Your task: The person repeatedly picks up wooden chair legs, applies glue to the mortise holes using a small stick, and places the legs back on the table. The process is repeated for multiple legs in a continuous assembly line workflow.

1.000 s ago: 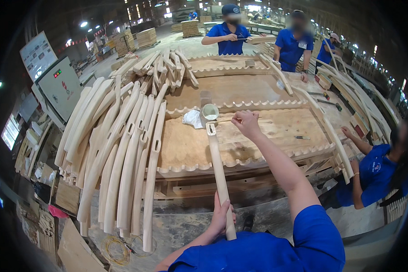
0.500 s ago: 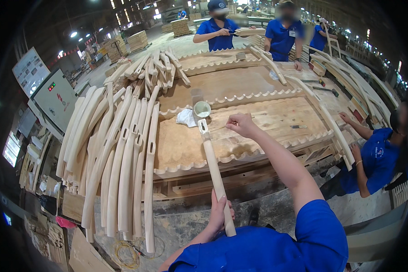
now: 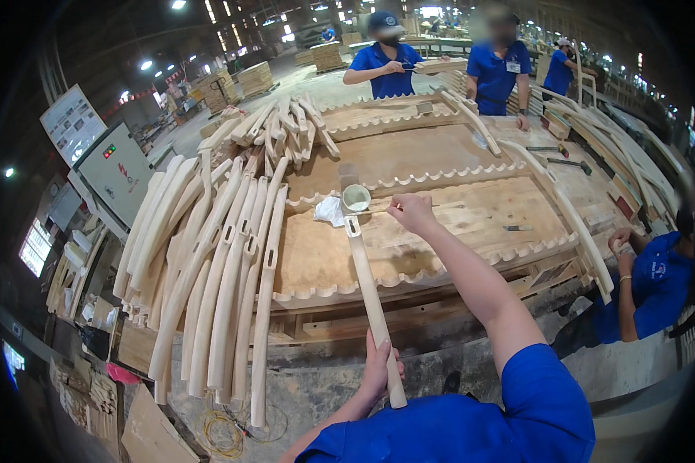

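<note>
left hand [image 3: 380, 370] wrapped around low end of curved wooden chair leg [image 3: 369, 297] | right hand [image 3: 411, 211] pinching thin stick by small white cup [image 3: 356, 197] at leg's 12 o'clock tip on counter [image 3: 471, 224] | risk: leg slides, cup tips, spills

Curved wooden piece [image 3: 371, 301] lying across the workbench [image 3: 455, 231], small cup [image 3: 356, 197] at its far end, stacked curved parts [image 3: 208, 270] left of it.

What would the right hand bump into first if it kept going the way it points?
The right hand points left, toward the small white cup just beyond its fingertips. That cup looks first in line, with crumpled white paper behind it, though depth is hard to judge here.
</note>
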The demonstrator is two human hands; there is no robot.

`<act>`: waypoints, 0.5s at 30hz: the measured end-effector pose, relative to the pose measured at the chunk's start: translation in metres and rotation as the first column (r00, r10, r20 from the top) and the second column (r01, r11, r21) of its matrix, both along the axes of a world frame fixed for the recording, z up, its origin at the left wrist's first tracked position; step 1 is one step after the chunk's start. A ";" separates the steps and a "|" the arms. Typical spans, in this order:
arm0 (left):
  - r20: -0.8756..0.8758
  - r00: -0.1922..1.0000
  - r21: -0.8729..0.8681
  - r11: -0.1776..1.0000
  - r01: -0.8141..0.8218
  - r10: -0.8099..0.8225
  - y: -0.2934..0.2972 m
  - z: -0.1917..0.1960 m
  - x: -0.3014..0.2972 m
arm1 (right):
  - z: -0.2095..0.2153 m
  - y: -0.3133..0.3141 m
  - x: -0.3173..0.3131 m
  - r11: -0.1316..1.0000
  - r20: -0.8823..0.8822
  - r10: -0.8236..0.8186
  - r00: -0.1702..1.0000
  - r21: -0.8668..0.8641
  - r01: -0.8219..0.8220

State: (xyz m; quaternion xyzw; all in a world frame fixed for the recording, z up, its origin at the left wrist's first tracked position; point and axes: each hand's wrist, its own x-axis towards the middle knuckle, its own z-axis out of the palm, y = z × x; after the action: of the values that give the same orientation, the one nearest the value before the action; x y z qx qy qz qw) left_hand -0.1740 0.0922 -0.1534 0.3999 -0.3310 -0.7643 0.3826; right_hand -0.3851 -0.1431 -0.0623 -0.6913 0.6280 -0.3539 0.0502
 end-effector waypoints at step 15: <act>0.035 0.999 -0.020 1.000 0.013 -0.012 0.000 0.001 0.001 | -0.003 0.000 -0.001 0.994 -0.056 0.088 0.995 0.076 -0.084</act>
State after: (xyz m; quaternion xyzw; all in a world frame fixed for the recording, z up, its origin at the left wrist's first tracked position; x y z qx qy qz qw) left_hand -0.1726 0.0919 -0.1527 0.4071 -0.3479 -0.7561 0.3763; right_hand -0.3857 -0.1428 -0.0652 -0.7256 0.6114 -0.3074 0.0723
